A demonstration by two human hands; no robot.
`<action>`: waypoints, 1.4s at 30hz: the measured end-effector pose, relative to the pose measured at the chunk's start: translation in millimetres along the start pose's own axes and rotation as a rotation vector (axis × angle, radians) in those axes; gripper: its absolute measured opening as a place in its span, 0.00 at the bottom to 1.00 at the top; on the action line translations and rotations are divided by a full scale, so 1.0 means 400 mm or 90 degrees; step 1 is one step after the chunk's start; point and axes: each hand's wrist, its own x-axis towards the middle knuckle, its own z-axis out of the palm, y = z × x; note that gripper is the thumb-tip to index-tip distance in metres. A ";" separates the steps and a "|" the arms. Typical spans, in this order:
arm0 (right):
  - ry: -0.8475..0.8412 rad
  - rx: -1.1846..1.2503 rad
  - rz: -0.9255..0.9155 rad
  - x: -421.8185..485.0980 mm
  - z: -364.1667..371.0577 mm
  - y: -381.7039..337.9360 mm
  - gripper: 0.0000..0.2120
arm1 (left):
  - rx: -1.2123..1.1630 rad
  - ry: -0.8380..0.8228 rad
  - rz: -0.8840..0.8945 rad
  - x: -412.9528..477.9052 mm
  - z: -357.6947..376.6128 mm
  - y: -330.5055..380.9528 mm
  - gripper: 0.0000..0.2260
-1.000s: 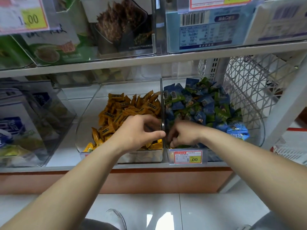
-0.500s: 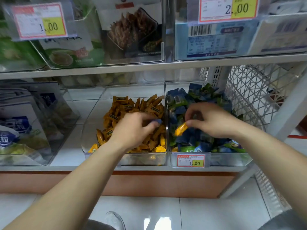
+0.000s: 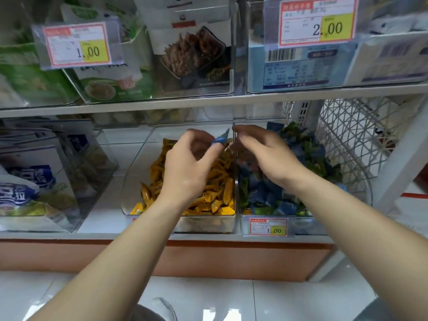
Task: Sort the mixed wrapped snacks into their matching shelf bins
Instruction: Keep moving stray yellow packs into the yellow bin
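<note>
Over the clear bin (image 3: 135, 179) of yellow snacks (image 3: 215, 195), a person's left hand (image 3: 187, 167) pinches a blue-wrapped snack (image 3: 221, 139) beside the divider. The right hand (image 3: 264, 154), fingers curled (around anything? impossible to tell), hangs over the blue-and-green bin (image 3: 310, 224). Sorting appears well along; this blue piece has yet to cross.

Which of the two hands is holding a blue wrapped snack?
The left hand pinches the blue snack over the yellow-snack bin; whatever the right hand holds is hidden.
</note>
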 end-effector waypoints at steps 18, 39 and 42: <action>-0.232 -0.461 -0.030 -0.030 -0.072 0.117 0.05 | 0.227 -0.319 -0.079 -0.002 0.078 -0.072 0.16; -0.481 -0.822 0.077 0.040 -0.007 0.205 0.19 | 0.143 -0.331 -0.091 -0.013 0.066 -0.108 0.25; -0.520 -0.868 0.110 0.043 0.006 0.198 0.16 | 0.142 -0.333 -0.092 -0.016 0.065 -0.108 0.25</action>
